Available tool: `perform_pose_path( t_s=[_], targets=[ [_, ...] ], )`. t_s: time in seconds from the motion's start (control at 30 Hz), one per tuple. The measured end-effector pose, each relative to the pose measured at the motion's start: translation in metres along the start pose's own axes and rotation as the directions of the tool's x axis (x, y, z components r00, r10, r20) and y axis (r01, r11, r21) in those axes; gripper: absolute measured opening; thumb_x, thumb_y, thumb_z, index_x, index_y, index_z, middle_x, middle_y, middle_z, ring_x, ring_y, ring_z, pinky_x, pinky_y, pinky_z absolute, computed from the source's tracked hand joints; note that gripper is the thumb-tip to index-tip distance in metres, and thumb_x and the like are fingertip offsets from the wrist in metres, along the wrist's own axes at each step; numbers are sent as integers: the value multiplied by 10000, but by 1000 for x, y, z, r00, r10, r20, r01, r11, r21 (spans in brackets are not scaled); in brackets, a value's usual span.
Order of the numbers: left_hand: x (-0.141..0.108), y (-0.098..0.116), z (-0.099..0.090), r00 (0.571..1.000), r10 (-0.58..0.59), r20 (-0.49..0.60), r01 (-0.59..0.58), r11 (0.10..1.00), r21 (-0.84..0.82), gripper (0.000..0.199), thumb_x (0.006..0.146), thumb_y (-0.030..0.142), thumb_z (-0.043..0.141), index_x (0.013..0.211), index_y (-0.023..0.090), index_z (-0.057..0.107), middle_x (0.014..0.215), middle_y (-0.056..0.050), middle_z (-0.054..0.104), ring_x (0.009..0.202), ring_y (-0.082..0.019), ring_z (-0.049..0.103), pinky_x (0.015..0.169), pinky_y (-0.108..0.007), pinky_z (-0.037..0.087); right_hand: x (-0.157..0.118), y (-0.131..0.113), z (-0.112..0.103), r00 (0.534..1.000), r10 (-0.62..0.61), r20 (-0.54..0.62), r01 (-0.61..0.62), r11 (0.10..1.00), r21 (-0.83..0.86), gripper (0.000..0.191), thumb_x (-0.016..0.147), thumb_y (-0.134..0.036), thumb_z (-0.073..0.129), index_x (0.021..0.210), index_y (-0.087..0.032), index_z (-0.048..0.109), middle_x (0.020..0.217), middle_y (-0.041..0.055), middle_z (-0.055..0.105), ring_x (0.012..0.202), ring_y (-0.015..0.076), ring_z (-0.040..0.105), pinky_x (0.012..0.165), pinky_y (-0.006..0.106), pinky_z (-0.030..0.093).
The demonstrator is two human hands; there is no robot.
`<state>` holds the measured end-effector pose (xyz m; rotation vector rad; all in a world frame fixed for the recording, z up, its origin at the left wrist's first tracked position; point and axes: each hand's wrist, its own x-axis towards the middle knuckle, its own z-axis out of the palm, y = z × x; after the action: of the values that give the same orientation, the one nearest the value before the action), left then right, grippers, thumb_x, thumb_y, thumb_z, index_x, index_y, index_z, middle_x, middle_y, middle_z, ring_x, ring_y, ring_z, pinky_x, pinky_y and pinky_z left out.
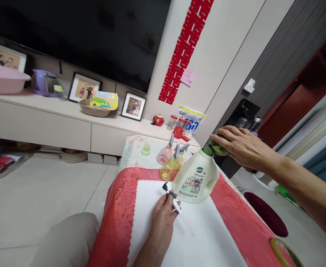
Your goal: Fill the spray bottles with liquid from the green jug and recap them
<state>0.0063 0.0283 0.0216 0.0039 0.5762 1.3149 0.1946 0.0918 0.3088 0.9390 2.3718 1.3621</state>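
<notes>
My left hand (164, 213) is closed around a pump dispenser (172, 194) with a dark green head and a long white dip tube slanting down to the right. My right hand (239, 142) grips a green see-through bottle (220, 145), tipped over with its mouth end at the opening of a large pale green detergent jug (196, 178). Something dark green shows at the jug's opening; whether it belongs to the jug or the bottle I cannot tell. The jug stands upright on a white sheet (204, 230). Much of the bottle is hidden behind my fingers.
Pink and yellow spray bottles (170, 168) stand left of the jug, beside a light green cap (145, 149). A roll of tape (285, 252) lies at the table's right edge. Behind, a cabinet (54, 118) bears jars (181, 122), photo frames and a pink basin (4, 78).
</notes>
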Motion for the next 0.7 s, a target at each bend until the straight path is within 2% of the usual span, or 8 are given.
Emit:
perform_pose_path(
  t_s=[0.23, 0.7],
  targets=[
    [2, -2, -2, 1000, -2, 23, 2, 1000, -13, 282, 694, 242, 871, 921, 153, 731, 955, -48, 701, 773, -170, 682, 718, -287, 516, 2, 0, -4, 999, -24, 30, 25, 999, -29, 704, 739, -24, 511, 1414, -213, 446, 1363, 134, 561, 1263, 315, 484, 783, 396, 427],
    [0, -2, -1, 1000, -7, 30, 8, 1000, -9, 281, 676, 224, 881, 909, 164, 737, 942, -47, 704, 768, -152, 659, 713, -276, 501, 5, -1, -7, 999, -29, 16, 29, 999, -30, 708, 778, -24, 472, 1452, -237, 424, 1383, 126, 563, 1284, 307, 475, 811, 416, 430]
  ],
)
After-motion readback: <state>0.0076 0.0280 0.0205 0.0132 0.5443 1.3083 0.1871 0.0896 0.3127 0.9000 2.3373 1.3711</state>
